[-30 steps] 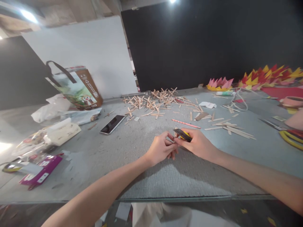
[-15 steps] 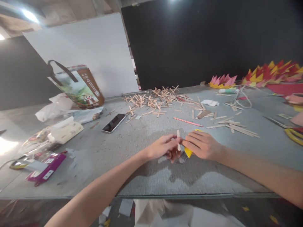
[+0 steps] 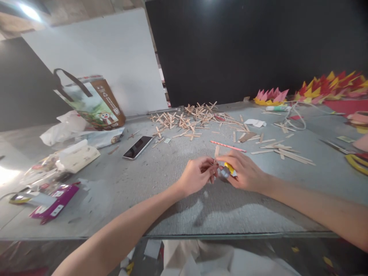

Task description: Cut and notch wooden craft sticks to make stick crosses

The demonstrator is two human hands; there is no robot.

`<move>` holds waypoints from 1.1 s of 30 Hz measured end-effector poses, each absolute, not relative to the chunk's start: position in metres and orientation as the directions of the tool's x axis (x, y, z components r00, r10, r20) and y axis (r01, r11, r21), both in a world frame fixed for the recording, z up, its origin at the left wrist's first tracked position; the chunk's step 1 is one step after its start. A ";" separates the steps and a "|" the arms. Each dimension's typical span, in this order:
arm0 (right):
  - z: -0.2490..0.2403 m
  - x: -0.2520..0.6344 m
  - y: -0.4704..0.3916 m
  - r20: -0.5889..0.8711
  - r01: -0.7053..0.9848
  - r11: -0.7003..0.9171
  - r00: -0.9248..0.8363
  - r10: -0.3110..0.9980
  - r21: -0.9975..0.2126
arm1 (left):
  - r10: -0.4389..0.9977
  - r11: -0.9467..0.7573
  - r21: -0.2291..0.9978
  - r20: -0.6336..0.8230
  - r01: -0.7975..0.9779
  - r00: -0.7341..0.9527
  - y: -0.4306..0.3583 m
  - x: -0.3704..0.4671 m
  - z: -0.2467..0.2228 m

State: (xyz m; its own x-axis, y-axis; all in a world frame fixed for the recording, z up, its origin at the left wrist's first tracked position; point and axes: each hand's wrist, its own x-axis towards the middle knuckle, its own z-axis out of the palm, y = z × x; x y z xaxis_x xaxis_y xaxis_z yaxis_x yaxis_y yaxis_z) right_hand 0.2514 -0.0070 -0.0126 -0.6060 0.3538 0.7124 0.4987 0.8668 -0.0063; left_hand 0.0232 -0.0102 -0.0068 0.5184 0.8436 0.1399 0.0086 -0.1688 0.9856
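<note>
At the front middle of the grey table, my left hand [image 3: 199, 173] pinches a small wooden stick [image 3: 217, 151] that stands up from the fingertips. Close on its right, my right hand [image 3: 244, 170] is curled round a small yellow object [image 3: 229, 168], with something clear or silvery beside it; what it is exactly is too small to tell. The fingertips of both hands nearly meet at the stick. Behind them lies a pink striped pencil [image 3: 228, 146].
Crossed wooden sticks [image 3: 198, 117] are heaped at the back. Loose sticks [image 3: 293, 153] and scissors [image 3: 356, 163] lie right. A phone [image 3: 138, 147], a carrier bag [image 3: 99, 103] and a purple packet [image 3: 56, 203] are on the left. Folded paper crowns [image 3: 271, 97] stand at back right.
The stick and both hands have moved slightly up and away from the table's front edge. My right hand has turned, showing the yellow object between its fingers and thumb.
</note>
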 end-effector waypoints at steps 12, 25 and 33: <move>-0.020 0.255 0.010 0.645 0.405 0.832 -0.529 0.552 -0.379 | 0.874 -0.172 0.984 0.178 -0.054 0.452 -0.006 0.017 0.001; -0.015 0.253 0.008 0.648 0.411 0.813 -0.494 0.580 -0.413 | 0.876 -0.195 0.981 0.181 -0.016 0.446 -0.007 0.017 0.001; -0.018 0.255 0.010 0.643 0.388 0.825 -0.518 0.563 -0.410 | 0.853 -0.184 0.983 0.168 -0.017 0.494 -0.007 0.017 -0.001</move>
State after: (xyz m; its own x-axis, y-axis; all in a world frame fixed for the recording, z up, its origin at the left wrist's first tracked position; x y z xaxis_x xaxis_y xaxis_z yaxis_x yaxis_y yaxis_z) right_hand 0.2549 0.0105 -0.0181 -0.5183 0.5633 0.6435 0.3883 0.8254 -0.4099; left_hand 0.0169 -0.0066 -0.0010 0.4937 0.8533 0.1681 -0.0168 -0.1839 0.9828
